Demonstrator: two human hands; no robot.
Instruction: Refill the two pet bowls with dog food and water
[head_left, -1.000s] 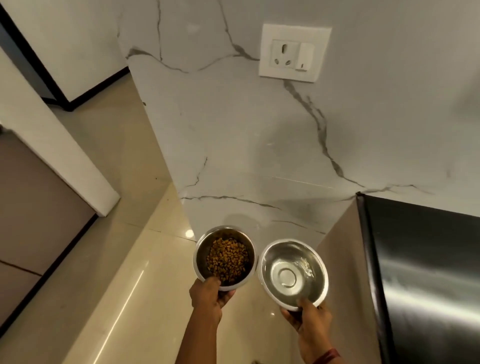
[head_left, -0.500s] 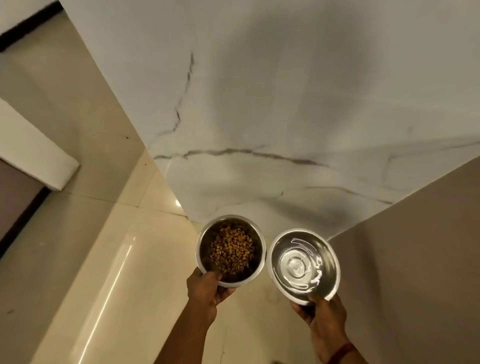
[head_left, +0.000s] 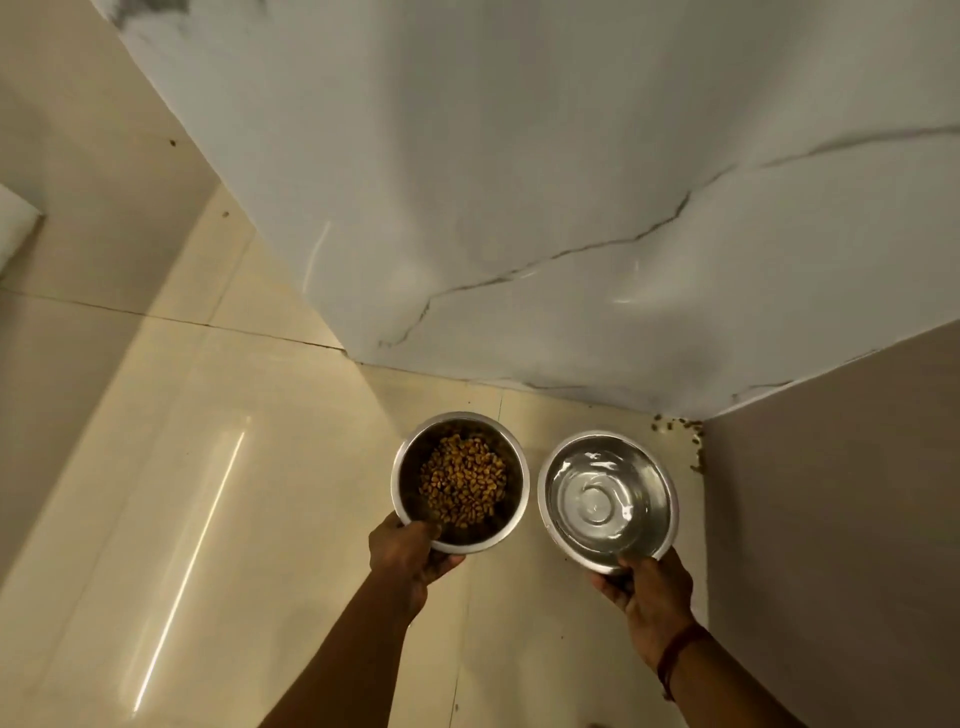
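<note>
I hold two round steel bowls side by side above the floor. The left bowl (head_left: 410, 467) is part-filled with brown dog food (head_left: 462, 480), and my left hand (head_left: 408, 551) grips its near rim. The right bowl (head_left: 660, 486) holds clear water (head_left: 605, 499); my right hand (head_left: 647, 592) grips its near rim, thumb over the edge. Both bowls are roughly level and sit close to each other without touching.
Glossy cream floor tiles (head_left: 208, 493) spread below and to the left. A white marble wall (head_left: 519, 208) rises ahead, meeting a grey panel (head_left: 831, 519) on the right in a corner. Scattered kibble crumbs (head_left: 680, 427) lie in that corner.
My view has tilted down, so the floor and the corner now show. Both bowls stay in my hands, lower and nearer the floor than before.
</note>
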